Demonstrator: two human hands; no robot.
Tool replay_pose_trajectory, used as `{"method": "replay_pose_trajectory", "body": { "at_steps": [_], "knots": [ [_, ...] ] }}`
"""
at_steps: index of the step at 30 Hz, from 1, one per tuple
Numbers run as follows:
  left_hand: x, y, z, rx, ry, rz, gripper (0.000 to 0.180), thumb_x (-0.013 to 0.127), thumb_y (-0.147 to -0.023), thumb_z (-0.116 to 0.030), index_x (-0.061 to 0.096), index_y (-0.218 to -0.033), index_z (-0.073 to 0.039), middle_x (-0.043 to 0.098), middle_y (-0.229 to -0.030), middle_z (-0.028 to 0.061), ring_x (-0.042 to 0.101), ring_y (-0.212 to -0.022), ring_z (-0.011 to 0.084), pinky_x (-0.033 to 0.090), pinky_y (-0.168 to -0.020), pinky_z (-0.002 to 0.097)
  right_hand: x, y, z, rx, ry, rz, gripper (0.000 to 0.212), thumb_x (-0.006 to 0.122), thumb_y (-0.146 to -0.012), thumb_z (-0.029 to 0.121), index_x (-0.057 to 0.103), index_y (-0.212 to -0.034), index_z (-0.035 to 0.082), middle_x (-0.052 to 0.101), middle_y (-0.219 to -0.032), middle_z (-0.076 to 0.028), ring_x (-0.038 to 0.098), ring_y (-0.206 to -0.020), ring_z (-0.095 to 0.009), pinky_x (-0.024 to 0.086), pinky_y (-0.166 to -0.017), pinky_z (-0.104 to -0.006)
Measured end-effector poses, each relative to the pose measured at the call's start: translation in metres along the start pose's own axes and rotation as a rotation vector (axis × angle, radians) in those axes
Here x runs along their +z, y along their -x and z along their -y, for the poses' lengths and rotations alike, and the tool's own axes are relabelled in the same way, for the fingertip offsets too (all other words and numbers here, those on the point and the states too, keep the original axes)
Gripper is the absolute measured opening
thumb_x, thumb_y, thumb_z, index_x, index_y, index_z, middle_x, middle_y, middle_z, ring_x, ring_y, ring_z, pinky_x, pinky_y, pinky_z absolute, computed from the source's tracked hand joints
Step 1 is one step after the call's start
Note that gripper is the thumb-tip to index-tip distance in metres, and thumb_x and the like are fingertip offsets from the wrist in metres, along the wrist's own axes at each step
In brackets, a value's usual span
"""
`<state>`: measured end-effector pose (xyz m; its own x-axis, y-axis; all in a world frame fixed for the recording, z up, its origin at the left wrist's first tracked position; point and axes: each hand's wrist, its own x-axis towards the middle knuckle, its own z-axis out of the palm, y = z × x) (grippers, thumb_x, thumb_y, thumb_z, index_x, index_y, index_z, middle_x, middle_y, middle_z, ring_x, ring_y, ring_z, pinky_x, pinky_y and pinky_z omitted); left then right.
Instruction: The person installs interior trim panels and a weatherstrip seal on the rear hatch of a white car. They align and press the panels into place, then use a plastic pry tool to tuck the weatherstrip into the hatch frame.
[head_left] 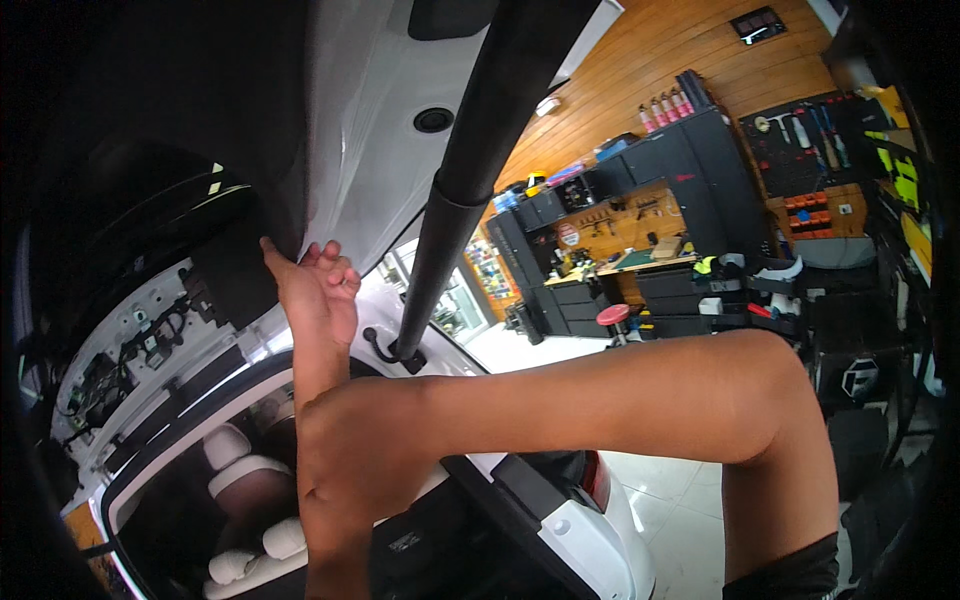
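Because the black strut (465, 160) appears to prop the white tailgate (375, 130) overhead, I have my left hand (318, 295) near its edge, loosely curled and apparently empty; my right hand (365, 445) overlaps the left forearm (321, 372), its grip indeterminable.

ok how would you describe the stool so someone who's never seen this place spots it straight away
Past the white car, look across the room to the tall black cabinet by the wooden wall. Just left of and below it, a stool stands in front of the workbench. Its round red seat sets it apart from the dark drawers around it.
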<state>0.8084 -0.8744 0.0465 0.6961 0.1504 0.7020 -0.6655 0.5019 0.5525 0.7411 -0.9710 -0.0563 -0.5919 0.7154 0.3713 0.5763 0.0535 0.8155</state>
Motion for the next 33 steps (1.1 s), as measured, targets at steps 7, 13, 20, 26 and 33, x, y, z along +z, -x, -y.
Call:
{"method": "replay_pose_trajectory", "body": {
  "at_steps": [7, 13, 20, 26, 33],
  "knots": [
    [-0.025, 0.010, -0.020, 0.012, 0.090, 0.256, 0.052, 0.055, -0.103, -0.060, 0.052, -0.111, -0.009, 0.060, -0.102, 0.0078, 0.050, -0.077, 0.0160, 0.045, -0.068, 0.0339, -0.036, -0.070, -0.015, 0.059, 0.188, -0.112, 0.020, 0.071, -0.084, 0.027, 0.078, -0.091, 0.009, 0.073, -0.071, -0.009, 0.073, -0.068, -0.028, 0.057, -0.066, -0.0410],
    [-0.010, -0.028, 0.057, 0.170, 0.138, 0.342, 0.030, 0.055, -0.106, -0.043, 0.060, -0.105, -0.013, 0.060, -0.099, 0.0018, 0.058, -0.085, 0.0137, 0.045, -0.064, 0.0330, -0.063, -0.028, -0.095, 0.048, 0.516, 0.022, 0.028, 0.071, -0.087, 0.031, 0.076, -0.095, 0.005, 0.072, -0.066, -0.010, 0.073, -0.064, -0.030, 0.058, -0.063, -0.0423],
    [-0.027, -0.029, 0.025, -0.105, 0.532, 1.320, 0.058, 0.039, -0.110, -0.053, 0.049, -0.147, -0.010, 0.064, -0.123, 0.0134, 0.062, -0.114, 0.0250, 0.050, -0.103, 0.0363, -0.060, 0.013, -0.022, 0.644, 0.329, -0.181, 0.044, 0.064, -0.101, 0.042, 0.072, -0.101, -0.002, 0.071, -0.071, -0.021, 0.073, -0.065, -0.038, 0.058, -0.061, -0.0439],
    [-0.004, 0.018, 0.005, 0.056, 0.178, 0.579, 0.067, 0.031, -0.110, -0.060, 0.042, -0.154, -0.011, 0.054, -0.142, 0.0106, 0.054, -0.130, 0.0243, 0.042, -0.113, 0.0375, -0.082, -0.009, -0.029, 0.923, 0.281, -0.708, 0.047, 0.072, -0.097, 0.040, 0.066, -0.088, -0.006, 0.066, -0.062, -0.020, 0.071, -0.058, -0.039, 0.056, -0.055, -0.0442],
    [0.013, 0.029, 0.003, 0.069, 0.108, 0.476, 0.078, 0.022, -0.109, -0.068, 0.033, -0.163, -0.013, 0.042, -0.164, 0.0073, 0.045, -0.148, 0.0236, 0.033, -0.126, 0.0388, -0.085, -0.011, -0.063, 0.839, 0.386, -0.699, 0.048, 0.070, -0.098, 0.037, 0.062, -0.092, -0.011, 0.068, -0.070, -0.029, 0.073, -0.064, -0.043, 0.057, -0.054, -0.0449]
  ]
}}
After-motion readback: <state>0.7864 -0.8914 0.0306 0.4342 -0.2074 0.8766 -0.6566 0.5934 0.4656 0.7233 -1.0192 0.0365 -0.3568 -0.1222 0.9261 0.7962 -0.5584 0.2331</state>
